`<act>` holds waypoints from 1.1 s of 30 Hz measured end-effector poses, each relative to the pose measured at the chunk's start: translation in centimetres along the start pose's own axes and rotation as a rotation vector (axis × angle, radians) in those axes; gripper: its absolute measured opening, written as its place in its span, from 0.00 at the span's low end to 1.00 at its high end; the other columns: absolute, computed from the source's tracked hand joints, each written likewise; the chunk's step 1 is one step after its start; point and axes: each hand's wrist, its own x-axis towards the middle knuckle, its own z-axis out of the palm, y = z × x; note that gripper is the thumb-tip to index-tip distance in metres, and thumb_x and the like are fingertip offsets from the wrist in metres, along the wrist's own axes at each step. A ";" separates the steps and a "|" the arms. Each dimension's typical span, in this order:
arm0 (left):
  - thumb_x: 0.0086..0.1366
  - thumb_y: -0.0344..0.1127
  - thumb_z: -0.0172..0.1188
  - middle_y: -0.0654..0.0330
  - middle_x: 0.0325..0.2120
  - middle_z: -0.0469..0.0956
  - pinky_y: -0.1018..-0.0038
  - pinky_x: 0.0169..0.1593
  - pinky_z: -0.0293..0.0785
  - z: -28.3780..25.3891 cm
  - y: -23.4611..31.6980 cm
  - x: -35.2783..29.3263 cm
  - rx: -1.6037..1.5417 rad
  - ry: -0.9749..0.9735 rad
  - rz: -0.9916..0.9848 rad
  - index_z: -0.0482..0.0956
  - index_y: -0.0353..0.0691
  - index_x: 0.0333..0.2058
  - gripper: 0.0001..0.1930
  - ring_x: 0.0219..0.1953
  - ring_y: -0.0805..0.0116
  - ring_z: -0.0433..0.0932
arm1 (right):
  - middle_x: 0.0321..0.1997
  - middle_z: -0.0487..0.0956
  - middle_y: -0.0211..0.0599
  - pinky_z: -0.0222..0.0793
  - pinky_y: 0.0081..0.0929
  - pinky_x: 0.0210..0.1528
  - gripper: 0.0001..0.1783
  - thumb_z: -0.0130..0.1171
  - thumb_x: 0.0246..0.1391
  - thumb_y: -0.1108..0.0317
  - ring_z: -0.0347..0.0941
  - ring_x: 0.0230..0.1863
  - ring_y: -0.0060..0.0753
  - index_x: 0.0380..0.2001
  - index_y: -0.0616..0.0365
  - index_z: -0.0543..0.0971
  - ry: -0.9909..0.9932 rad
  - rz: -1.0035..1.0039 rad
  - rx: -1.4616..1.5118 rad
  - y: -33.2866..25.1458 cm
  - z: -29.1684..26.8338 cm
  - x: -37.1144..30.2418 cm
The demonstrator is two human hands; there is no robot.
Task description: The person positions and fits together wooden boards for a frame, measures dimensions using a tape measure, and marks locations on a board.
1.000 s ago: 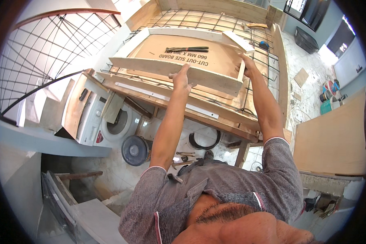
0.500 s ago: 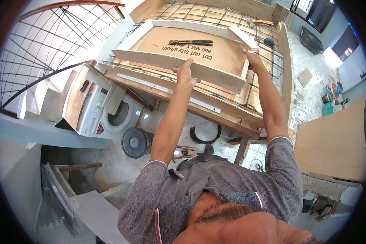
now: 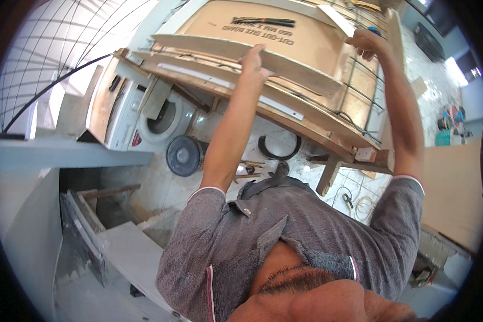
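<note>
A shallow wooden frame (image 3: 300, 72) of upright boards surrounds a brown printed cardboard sheet (image 3: 204, 21). It sits over a grid of steel bars (image 3: 351, 72). My left hand (image 3: 256, 63) grips the frame's near board, though some of its fingers are hidden. At the frame's right end, my right hand (image 3: 371, 44) has curled fingers beside the bars. Its index finger reaches the end of a pale board (image 3: 335, 20) at the far corner, and nothing shows inside the curled fingers. Long-handled pincers (image 3: 263, 22) with dark handles lie on the cardboard.
A long wooden formwork edge (image 3: 327, 131) runs along the near side, resting on timber props (image 3: 329, 177). Below are a lidded dark bucket (image 3: 183, 155), a black ring (image 3: 280, 146) and a white washing machine (image 3: 161, 126). A blue tape measure (image 3: 374, 30) lies beyond my right hand.
My right hand has shifted from the frame's right side to its far corner, and its fingers have curled. My left hand keeps its grip. The whole view has shifted, so the formwork appears higher.
</note>
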 end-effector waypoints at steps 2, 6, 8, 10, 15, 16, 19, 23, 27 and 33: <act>0.58 0.35 0.56 0.47 0.59 0.57 0.23 0.51 0.46 -0.1 -0.2 0.4 0.001 0.021 -0.003 0.53 0.42 0.59 0.32 0.57 0.35 0.61 | 0.32 0.79 0.54 0.75 0.40 0.36 0.31 0.52 0.54 0.44 0.78 0.34 0.49 0.34 0.69 0.78 0.019 -0.250 -0.202 -5.0 1.0 -1.7; 0.62 0.42 0.49 0.46 0.61 0.54 0.25 0.54 0.38 1.3 0.2 -1.4 0.041 0.050 -0.009 0.55 0.41 0.60 0.29 0.62 0.35 0.52 | 0.30 0.77 0.55 0.69 0.43 0.41 0.28 0.58 0.49 0.46 0.74 0.37 0.55 0.35 0.66 0.77 0.137 -0.779 -0.328 -8.1 6.9 -5.8; 0.62 0.42 0.48 0.45 0.62 0.53 0.24 0.54 0.38 1.0 0.5 -1.0 0.059 0.054 -0.036 0.54 0.41 0.60 0.29 0.62 0.35 0.52 | 0.33 0.78 0.54 0.70 0.42 0.43 0.24 0.58 0.47 0.52 0.74 0.39 0.53 0.35 0.66 0.77 0.079 -0.788 -0.493 -9.7 8.7 -6.8; 0.62 0.41 0.47 0.45 0.63 0.51 0.26 0.55 0.35 1.1 0.3 -1.0 0.034 0.100 -0.043 0.53 0.41 0.61 0.30 0.63 0.36 0.50 | 0.33 0.78 0.53 0.70 0.42 0.43 0.20 0.58 0.44 0.58 0.74 0.40 0.53 0.34 0.66 0.77 0.057 -0.806 -0.545 -9.4 10.3 -6.0; 0.61 0.41 0.49 0.45 0.63 0.51 0.29 0.58 0.31 1.2 0.1 -0.7 0.048 0.045 -0.060 0.53 0.36 0.61 0.31 0.65 0.37 0.46 | 0.30 0.77 0.55 0.70 0.42 0.40 0.15 0.57 0.40 0.65 0.75 0.36 0.55 0.30 0.67 0.76 0.096 -0.981 -0.305 -7.0 11.7 -3.2; 0.61 0.41 0.49 0.45 0.63 0.51 0.29 0.58 0.30 1.1 0.2 -0.7 0.050 0.014 -0.078 0.53 0.34 0.60 0.31 0.65 0.37 0.46 | 0.30 0.77 0.56 0.70 0.42 0.40 0.15 0.57 0.40 0.66 0.74 0.35 0.55 0.29 0.67 0.76 0.101 -0.983 -0.298 -6.9 11.6 -3.2; 0.56 0.43 0.57 0.45 0.58 0.62 0.49 0.55 0.55 -0.9 1.0 -3.5 0.589 0.037 0.222 0.63 0.40 0.55 0.29 0.57 0.48 0.62 | 0.29 0.77 0.56 0.70 0.42 0.39 0.14 0.57 0.40 0.67 0.74 0.34 0.57 0.29 0.67 0.76 0.079 -0.979 -0.244 -7.6 11.6 -4.3; 0.60 0.42 0.50 0.42 0.49 0.67 0.51 0.54 0.59 -4.9 4.6 -4.5 0.086 -0.190 0.390 0.64 0.38 0.54 0.24 0.49 0.48 0.66 | 0.27 0.76 0.59 0.69 0.44 0.38 0.15 0.56 0.40 0.67 0.74 0.33 0.58 0.31 0.67 0.75 0.101 -1.010 -0.242 -7.0 12.5 -3.3; 0.66 0.37 0.47 0.39 0.53 0.64 0.52 0.59 0.63 -4.8 8.3 -15.1 0.245 -0.148 0.628 0.62 0.32 0.55 0.21 0.55 0.43 0.66 | 0.28 0.77 0.57 0.70 0.44 0.39 0.14 0.57 0.39 0.66 0.74 0.34 0.57 0.29 0.66 0.76 0.102 -1.002 -0.226 -6.4 12.3 -2.9; 0.65 0.35 0.50 0.44 0.45 0.72 0.62 0.47 0.76 -12.8 13.8 -20.3 0.396 0.175 0.834 0.65 0.31 0.52 0.19 0.44 0.51 0.76 | 0.26 0.76 0.58 0.70 0.46 0.38 0.12 0.56 0.40 0.67 0.74 0.33 0.59 0.27 0.67 0.75 0.040 -0.870 -0.296 -8.1 11.2 -4.7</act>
